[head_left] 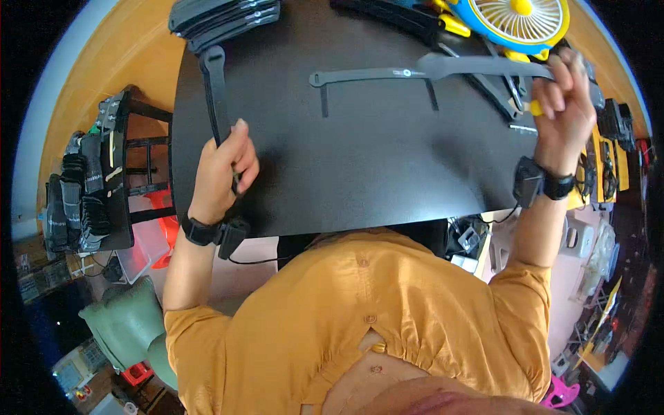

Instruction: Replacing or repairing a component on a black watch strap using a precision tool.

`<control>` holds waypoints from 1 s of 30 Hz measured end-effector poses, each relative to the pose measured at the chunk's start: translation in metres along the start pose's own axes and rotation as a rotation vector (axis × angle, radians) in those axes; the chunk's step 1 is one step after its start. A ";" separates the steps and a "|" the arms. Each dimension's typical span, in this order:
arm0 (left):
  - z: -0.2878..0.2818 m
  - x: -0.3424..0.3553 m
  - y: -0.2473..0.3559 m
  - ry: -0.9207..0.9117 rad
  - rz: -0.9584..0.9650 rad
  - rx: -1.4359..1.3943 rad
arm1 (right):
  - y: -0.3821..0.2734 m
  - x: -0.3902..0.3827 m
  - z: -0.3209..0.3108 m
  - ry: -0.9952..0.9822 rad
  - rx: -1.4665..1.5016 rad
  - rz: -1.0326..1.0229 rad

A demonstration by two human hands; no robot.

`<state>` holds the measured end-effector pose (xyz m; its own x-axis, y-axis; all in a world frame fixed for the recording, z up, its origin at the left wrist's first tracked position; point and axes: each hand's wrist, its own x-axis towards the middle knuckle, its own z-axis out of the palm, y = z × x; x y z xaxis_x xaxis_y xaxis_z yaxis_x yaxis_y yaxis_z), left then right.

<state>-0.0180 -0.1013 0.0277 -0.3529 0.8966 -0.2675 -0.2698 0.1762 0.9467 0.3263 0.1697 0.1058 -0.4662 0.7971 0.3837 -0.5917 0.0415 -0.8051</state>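
Note:
My left hand is closed around a dark flat strap with a slotted, rounded end pointing away from me. At the far right, my right hand is closed on one end of a grey strap, which is smeared by motion and reaches leftward over the table. Below its free end lies another grey strap with a small white mark; whether the two touch, I cannot tell. Two short dark strips show beneath the lying strap. A small yellow piece shows by my right fingers; its kind is unclear.
A stack of dark straps sits at the table's far left. A blue-and-yellow fan stands at the far right, near thin metal tools. Left of the black table, a side stand bears bundled dark straps.

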 end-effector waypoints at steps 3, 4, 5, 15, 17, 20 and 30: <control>0.029 0.016 -0.002 0.010 0.110 0.130 | 0.041 -0.003 0.044 0.020 -0.211 0.126; 0.039 0.018 0.006 0.004 0.111 0.128 | 0.044 -0.009 0.055 -0.036 -0.190 0.181; 0.049 0.022 0.015 -0.163 0.077 0.235 | 0.047 -0.014 0.064 -0.091 -0.168 0.237; 0.061 0.039 0.015 -0.512 -0.128 0.281 | 0.061 -0.011 0.068 -0.288 0.074 0.190; 0.060 0.048 0.019 -0.344 -0.048 0.240 | 0.063 -0.007 0.066 -0.253 -0.013 0.129; 0.061 0.063 0.035 -0.249 0.069 0.251 | 0.070 0.004 0.061 -0.131 -0.342 0.115; 0.055 0.103 0.017 -0.025 0.031 0.473 | 0.111 0.015 0.009 -0.108 -0.791 0.474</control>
<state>-0.0096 0.0164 0.0261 -0.3313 0.9127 -0.2393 0.1798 0.3100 0.9336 0.2474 0.1808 0.0262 -0.6269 0.7771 -0.0561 0.2789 0.1565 -0.9475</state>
